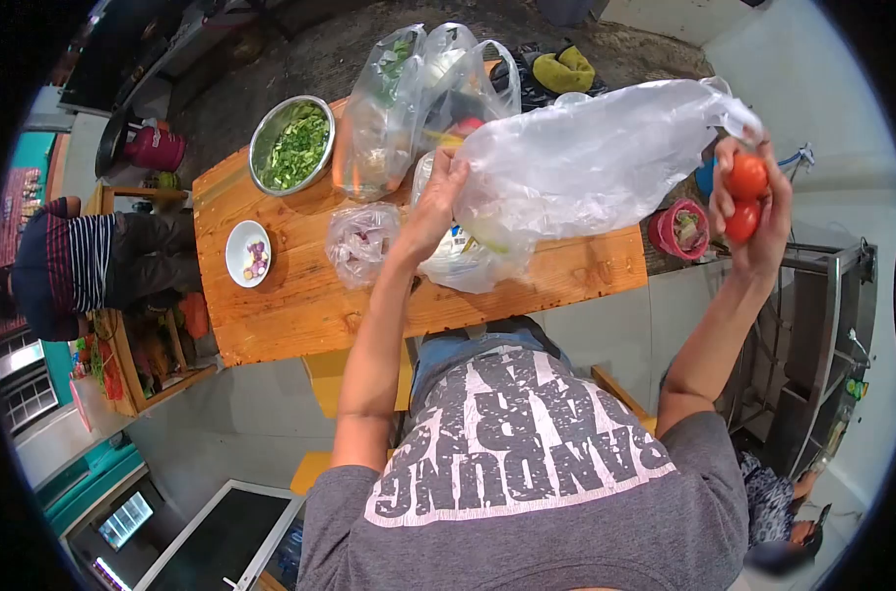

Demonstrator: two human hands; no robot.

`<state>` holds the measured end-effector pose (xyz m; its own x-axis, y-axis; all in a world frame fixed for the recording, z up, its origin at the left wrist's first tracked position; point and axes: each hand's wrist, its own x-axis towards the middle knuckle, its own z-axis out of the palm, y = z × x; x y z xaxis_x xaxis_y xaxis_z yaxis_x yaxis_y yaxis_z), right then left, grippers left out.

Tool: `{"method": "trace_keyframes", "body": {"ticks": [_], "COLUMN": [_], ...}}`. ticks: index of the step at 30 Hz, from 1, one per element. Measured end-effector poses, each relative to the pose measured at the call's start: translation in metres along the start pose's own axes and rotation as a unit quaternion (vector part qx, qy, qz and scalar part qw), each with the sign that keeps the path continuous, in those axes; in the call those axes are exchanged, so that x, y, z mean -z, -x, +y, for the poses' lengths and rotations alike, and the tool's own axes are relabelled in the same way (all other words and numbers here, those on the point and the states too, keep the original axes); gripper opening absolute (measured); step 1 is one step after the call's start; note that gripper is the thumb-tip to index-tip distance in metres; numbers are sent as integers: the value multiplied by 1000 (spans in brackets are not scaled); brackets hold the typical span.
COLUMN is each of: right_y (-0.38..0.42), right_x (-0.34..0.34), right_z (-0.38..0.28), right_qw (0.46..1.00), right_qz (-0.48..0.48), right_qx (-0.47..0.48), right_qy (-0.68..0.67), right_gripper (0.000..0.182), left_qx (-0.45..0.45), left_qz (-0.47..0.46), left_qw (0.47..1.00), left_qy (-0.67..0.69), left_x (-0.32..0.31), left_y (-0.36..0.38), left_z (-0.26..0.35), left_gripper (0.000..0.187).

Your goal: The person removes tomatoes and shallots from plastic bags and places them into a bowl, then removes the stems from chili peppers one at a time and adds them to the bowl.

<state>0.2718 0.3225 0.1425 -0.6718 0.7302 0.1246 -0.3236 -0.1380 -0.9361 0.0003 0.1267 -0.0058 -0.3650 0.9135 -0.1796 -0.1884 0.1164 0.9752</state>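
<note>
My right hand (755,202) is raised at the right and holds two red tomatoes (746,177), one above the other, with an end of the white plastic bag (591,158) at its fingertips. The bag stretches across to my left hand (440,209), whose fingers pinch its other end. Beneath my left hand a clear plastic bag with something white in it (456,251) lies on the wooden table (305,320). Left of that hand sits a small knotted clear bag (362,242).
A metal bowl of chopped greens (292,146) and a white bowl with garlic and shallots (248,253) stand at the table's left. Filled plastic bags (379,123) stand at the back. A red basket (679,229) is beyond the right edge. Other people (64,266) are at both sides.
</note>
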Motion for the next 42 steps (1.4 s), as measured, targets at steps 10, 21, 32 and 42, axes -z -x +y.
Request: {"method": "trace_keyframes", "body": {"ticks": [10,21,32,42], "right_y": [-52,-26,6,1], "right_x": [17,26,-160,-247], "right_z": [-21,-23,12,35], "right_qw": [993,999,900,758], "right_qz": [45,50,-346,-525], "right_qx": [57,2,-247,-358], "right_qy": [92,-1,-98,-147], "right_gripper": [47,50,88,82], "left_qx": [97,88,-151,-321], "left_qz": [-153,-117,208,353], "left_qw": [955,971,961,837], "left_qy": [235,188,-104,-267], "left_x": [-8,-21,-52,-28], "left_y": [-12,15,144,173], "left_z": [-8,-28,30,24], "left_gripper": [100,78,46,58]}}
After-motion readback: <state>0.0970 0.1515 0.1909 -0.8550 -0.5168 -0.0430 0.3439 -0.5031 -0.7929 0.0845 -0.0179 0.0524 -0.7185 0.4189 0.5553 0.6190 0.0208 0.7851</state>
